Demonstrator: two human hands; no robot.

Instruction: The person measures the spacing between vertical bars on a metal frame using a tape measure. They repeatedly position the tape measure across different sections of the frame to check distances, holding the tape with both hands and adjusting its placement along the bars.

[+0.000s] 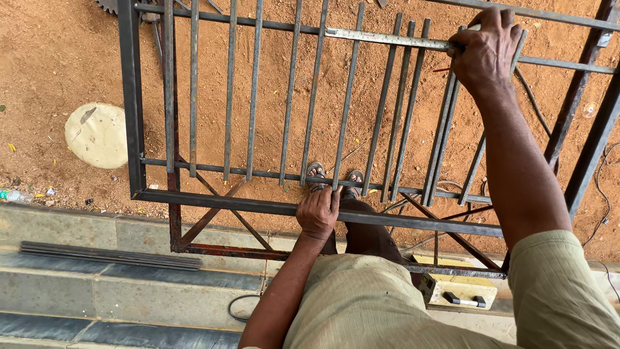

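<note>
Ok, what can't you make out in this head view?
- Steel measuring tape: markings too small; its far end is hidden under the right hand.
- Dark metal bar grille: cut off by the top and right edges.
- Left hand: fingertips hidden behind the frame bar.

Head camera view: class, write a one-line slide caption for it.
Left hand grips the metal grille frame while the right hand presses a steel ruler across its upright bars.
</note>
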